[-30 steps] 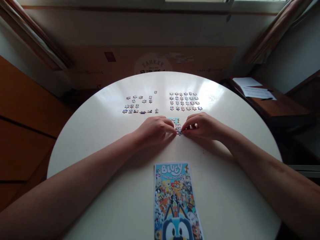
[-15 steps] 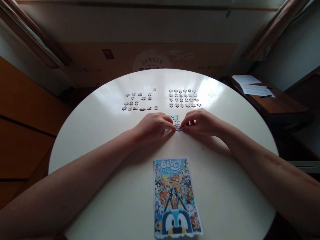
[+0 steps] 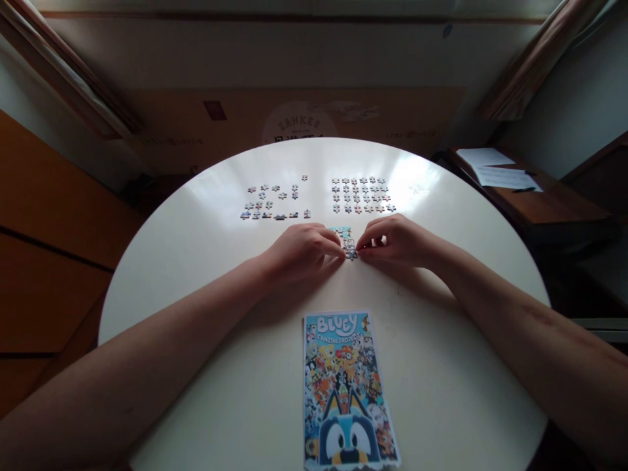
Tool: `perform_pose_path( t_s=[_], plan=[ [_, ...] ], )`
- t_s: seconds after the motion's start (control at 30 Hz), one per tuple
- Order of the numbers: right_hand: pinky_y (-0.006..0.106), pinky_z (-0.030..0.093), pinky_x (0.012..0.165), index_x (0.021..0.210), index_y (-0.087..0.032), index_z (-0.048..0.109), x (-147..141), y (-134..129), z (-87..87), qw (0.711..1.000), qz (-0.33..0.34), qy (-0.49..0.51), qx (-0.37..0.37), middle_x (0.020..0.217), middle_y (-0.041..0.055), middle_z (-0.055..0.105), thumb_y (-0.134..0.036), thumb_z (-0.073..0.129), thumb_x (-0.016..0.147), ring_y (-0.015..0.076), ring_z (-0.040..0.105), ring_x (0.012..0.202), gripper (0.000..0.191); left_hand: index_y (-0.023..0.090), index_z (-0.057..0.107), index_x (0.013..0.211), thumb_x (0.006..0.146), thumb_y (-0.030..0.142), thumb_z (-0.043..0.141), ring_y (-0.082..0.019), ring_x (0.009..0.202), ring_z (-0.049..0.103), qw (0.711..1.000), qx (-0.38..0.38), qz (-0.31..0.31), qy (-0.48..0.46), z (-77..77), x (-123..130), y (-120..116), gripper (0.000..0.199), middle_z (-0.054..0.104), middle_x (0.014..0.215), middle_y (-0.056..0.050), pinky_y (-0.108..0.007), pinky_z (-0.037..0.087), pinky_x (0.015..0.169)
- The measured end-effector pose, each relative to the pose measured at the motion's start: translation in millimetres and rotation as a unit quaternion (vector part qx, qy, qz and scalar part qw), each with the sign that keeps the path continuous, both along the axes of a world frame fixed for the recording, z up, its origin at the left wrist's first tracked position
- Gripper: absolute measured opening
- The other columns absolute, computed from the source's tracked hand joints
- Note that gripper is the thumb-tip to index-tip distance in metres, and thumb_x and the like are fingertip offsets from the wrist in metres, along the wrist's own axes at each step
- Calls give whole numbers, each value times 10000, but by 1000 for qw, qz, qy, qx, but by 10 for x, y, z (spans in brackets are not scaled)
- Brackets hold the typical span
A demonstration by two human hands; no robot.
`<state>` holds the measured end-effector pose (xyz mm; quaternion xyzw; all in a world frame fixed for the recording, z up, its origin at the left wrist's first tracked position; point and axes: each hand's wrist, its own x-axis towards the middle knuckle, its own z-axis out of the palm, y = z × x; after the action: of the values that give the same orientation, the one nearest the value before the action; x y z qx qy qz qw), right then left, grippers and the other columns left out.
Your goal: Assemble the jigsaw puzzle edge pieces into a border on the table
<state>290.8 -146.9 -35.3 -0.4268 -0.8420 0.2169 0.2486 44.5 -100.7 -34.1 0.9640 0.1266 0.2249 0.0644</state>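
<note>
A small block of joined jigsaw pieces lies on the white table between my hands, its far part light blue. My left hand is closed, with thumb and fingertips against the left edge of the block. From the other side my right hand pinches at the block's right edge, where a small dark jigsaw piece shows at the fingertips. My fingers partly cover the block. Nearer me lies a printed picture sheet with a blue cartoon dog and the word Bluey.
Loose jigsaw pieces lie spread out at the far left. More pieces stand in neat rows at the far right. The round white table has a curved edge. To the right, a brown side table bears papers and pens.
The whole view has shifted slightly. Both hands stay at the joined block, with hardly any visible movement of the fingers.
</note>
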Motion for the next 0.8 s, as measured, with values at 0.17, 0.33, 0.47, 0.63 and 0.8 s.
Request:
perform_pose_path(
  t_s=[0.17, 0.33, 0.47, 0.63, 0.8],
  plan=[
    [238, 471, 590, 846, -193, 806, 29, 10, -1, 999, -41, 16, 15, 749, 20, 719, -227, 712, 825, 103, 595, 609, 103, 296, 793, 827, 872, 83, 489, -121, 726, 657, 1000, -2, 2, -1, 20, -25, -3, 374, 768, 881, 37, -251, 492, 654],
    [261, 491, 619, 845, -197, 802, 32, 9, -12, 994, -107, 10, 15, 783, 33, 732, -238, 700, 827, 127, 617, 647, 111, 262, 783, 805, 845, 61, 477, -126, 742, 670, 1000, -17, 5, 4, 15, -62, 10, 368, 759, 862, 17, -255, 510, 677],
    [263, 500, 614, 849, -204, 805, 21, 5, 1, 992, -130, 6, 6, 811, 40, 745, -237, 691, 831, 134, 627, 656, 120, 255, 786, 826, 885, 91, 497, -125, 739, 673, 999, -36, 12, -4, 4, -73, 22, 338, 760, 870, 5, -255, 520, 676],
    [261, 496, 604, 852, -213, 807, 13, 3, 19, 990, -142, -2, -10, 814, 34, 750, -215, 686, 832, 132, 630, 655, 123, 289, 791, 934, 936, 125, 523, -121, 753, 666, 1000, -31, 0, 7, 1, -75, 32, 314, 763, 905, 9, -250, 510, 657],
    [258, 487, 599, 860, -225, 807, -22, -1, 22, 992, -125, -6, -22, 812, 35, 742, -237, 693, 842, 132, 624, 661, 116, 294, 788, 960, 962, 149, 523, -114, 727, 642, 999, -34, -12, 6, -3, -84, 46, 302, 754, 897, 7, -249, 494, 641]
  ],
)
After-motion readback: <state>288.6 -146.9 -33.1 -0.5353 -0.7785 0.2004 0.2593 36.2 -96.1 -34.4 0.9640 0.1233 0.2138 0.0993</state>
